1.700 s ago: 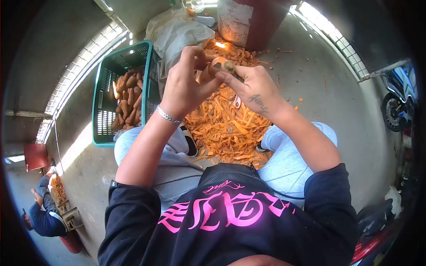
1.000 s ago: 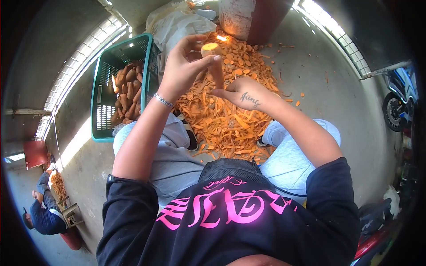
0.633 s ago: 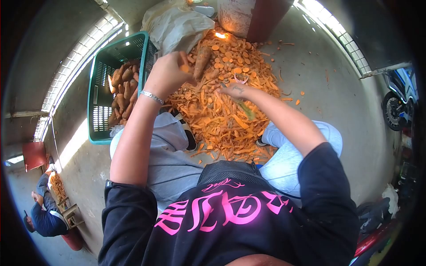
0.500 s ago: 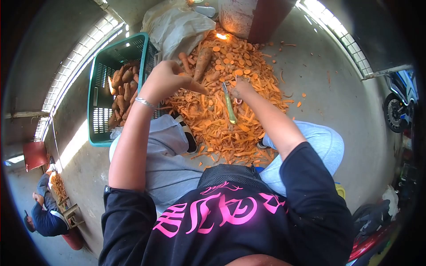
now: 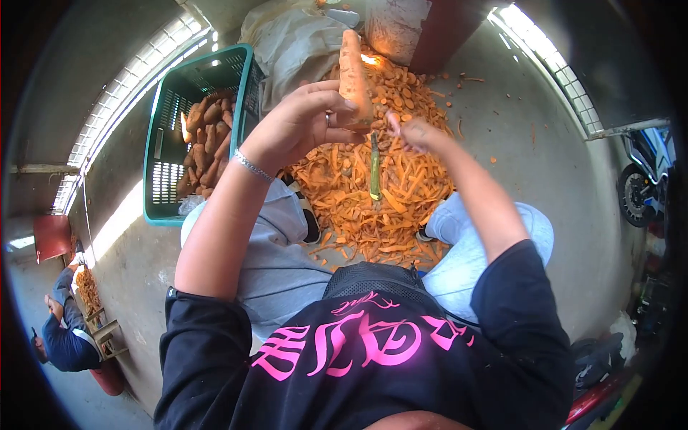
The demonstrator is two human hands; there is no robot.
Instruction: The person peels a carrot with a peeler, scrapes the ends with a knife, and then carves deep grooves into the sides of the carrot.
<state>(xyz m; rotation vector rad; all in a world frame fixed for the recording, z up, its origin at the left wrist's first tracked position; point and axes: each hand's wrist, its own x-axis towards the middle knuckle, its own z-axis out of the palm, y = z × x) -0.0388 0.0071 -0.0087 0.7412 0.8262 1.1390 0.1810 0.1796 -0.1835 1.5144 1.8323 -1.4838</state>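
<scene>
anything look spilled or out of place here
Yes: peelings lie heaped straight on the floor, with no container visible under them, and stray scraps lie to the right of the heap. A green-handled tool, probably a knife, lies loose on top, where it could get buried.

There were two bare hands, one left hand (image 5: 304,118) and one right hand (image 5: 421,136), and one carrot (image 5: 351,72) held up in the left. One knife (image 5: 375,172) lay on one heap of peelings (image 5: 351,222). Left stood one crate (image 5: 252,89), its roots (image 5: 206,154) overlapping beyond counting; far, one sack (image 5: 294,54); left, one other person (image 5: 68,344); right, one motorcycle (image 5: 638,193).
</scene>
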